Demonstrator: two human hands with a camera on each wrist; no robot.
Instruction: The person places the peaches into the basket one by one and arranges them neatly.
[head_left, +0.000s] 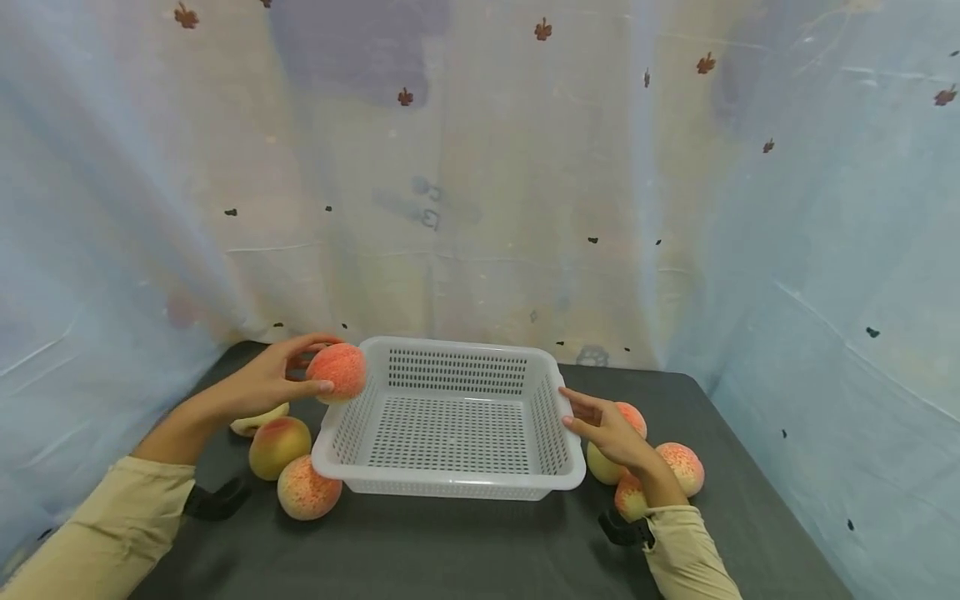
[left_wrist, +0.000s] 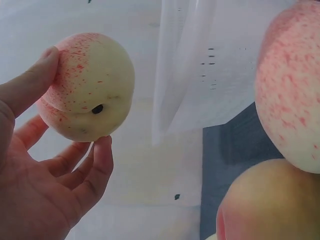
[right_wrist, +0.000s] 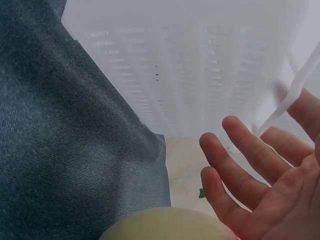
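Note:
My left hand (head_left: 266, 379) holds a pinkish-red peach (head_left: 339, 371) beside the left rim of a white perforated plastic basket (head_left: 442, 479). In the left wrist view, the thumb lies on one side of the peach (left_wrist: 92, 85), with fingertips against its underside. Its pale end with a small dark hole shows there. At the basket's right rim, thumb and index finger of my right hand (head_left: 609, 429) touch the edge. The right wrist view shows the other fingers (right_wrist: 240, 182) loosely extended beside the basket's outer wall (right_wrist: 165, 65). The basket's visible floor holds nothing.
Left of the basket lie a speckled peach (head_left: 309, 490), a yellow-red round fruit (head_left: 279, 448) and a banana-like yellow fruit (head_left: 258, 421), partly hidden. Several peach-like fruits (head_left: 681, 468) lie by the right forearm. A patterned curtain (head_left: 480, 208) surrounds the dark table (head_left: 420, 550).

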